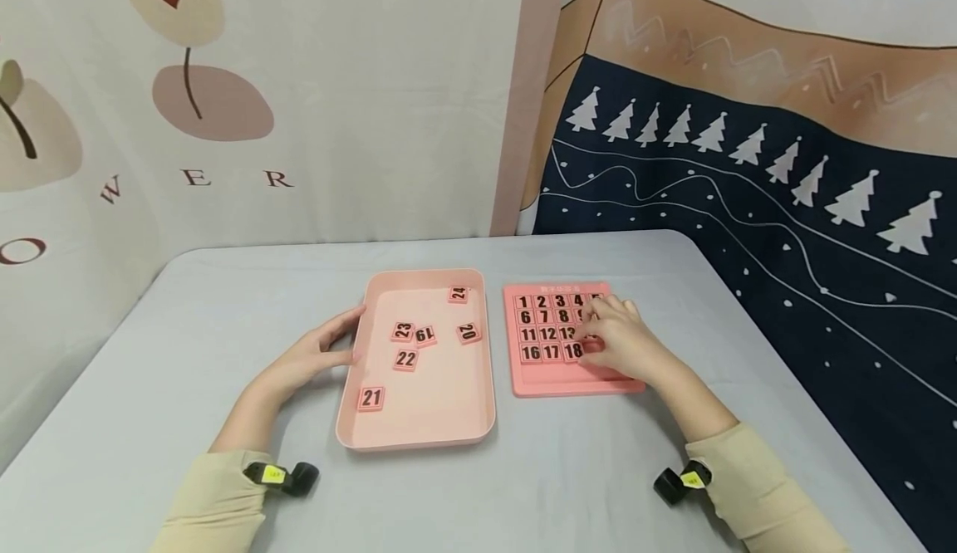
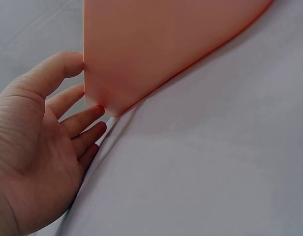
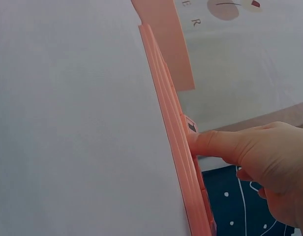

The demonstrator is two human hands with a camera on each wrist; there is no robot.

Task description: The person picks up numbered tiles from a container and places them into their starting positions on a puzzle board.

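Note:
A pale pink tray (image 1: 441, 403) holds loose number tiles, among them 21, 22 (image 1: 405, 359) and 23. My left hand (image 1: 308, 359) is at its left side, thumb and fingertips touching the wall (image 2: 156, 44) and fingers loosely extended. To the right lies a pink number board (image 1: 549, 377) with tiles in rows, 1 to 18 in part showing. Over its right half is my right hand (image 1: 622, 339), hiding several tiles. The right thumb (image 3: 218, 143) is straight and touches beside the 18 tile (image 1: 572, 351); the other fingertips lie farther up the board.
A pale grey cloth covers the table (image 1: 538, 486). Behind stands a light curtain (image 1: 374, 105) with printed flowers and letters; a dark cloth with white trees (image 1: 748, 204) hangs along the right. Tiles 24 (image 1: 458, 294) and 20 (image 1: 468, 333) lie near the tray's right wall.

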